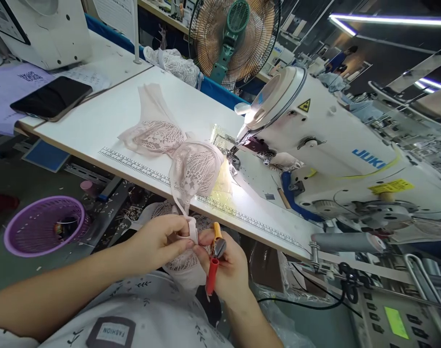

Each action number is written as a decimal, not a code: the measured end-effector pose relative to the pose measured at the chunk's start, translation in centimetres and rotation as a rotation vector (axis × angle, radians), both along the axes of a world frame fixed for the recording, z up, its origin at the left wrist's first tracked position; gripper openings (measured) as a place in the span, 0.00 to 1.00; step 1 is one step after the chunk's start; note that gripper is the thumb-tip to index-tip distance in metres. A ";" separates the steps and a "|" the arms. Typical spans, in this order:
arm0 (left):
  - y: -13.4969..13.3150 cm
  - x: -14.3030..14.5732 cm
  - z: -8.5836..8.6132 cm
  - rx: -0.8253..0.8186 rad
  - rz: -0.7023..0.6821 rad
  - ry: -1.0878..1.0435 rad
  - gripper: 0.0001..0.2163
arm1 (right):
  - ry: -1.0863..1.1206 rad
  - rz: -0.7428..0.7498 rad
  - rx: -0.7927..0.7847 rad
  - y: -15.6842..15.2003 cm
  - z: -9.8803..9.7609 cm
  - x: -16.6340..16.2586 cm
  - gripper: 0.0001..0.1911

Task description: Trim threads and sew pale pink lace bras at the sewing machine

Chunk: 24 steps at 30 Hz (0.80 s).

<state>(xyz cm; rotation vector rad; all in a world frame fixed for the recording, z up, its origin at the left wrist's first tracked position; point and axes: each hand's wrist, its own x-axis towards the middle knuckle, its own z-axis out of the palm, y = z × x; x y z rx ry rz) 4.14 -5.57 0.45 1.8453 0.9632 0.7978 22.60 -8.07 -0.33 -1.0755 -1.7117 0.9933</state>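
Observation:
A pale pink lace bra (197, 169) lies across the white sewing table, one cup near the machine's needle and one strap hanging over the front edge. My left hand (157, 244) is closed, pinching the looped pale pink bra strap (192, 227) just off that edge. Close beside it, my right hand (231, 270) has its fingertips at the lower end of the same strap. Tucked in that right hand is a pair of thread snips (213, 266) with one orange and one red handle. Exactly how the right fingertips grip the strap is partly hidden.
A white JUKI sewing machine (329, 130) stands at the right, its lamp lighting the needle area. A phone (51, 98) rests at the table's left. Behind is a fan (235, 41); a purple basket (15, 237) stands on the floor. More lace pieces (186, 261) lie over my lap.

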 end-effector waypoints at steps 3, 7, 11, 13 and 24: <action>-0.2 0.6 -0.3 0.004 0.042 0.048 0.10 | -0.059 -0.046 -0.094 0.3 0.2 0.3 0.05; -0.4 1.2 -0.4 0.035 0.080 0.105 0.09 | -0.012 -0.065 -0.223 1.1 0.6 0.4 0.07; -0.1 1.5 -0.1 -0.070 0.114 0.096 0.09 | 0.080 -0.041 -0.286 2.3 1.1 -0.1 0.10; 0.1 1.5 0.1 -0.213 0.095 0.025 0.09 | 0.181 -0.010 -0.336 2.7 1.3 -0.3 0.10; 0.3 2.0 -0.5 -0.520 0.036 -0.287 0.16 | 0.399 0.130 -0.311 3.3 0.4 -0.5 0.12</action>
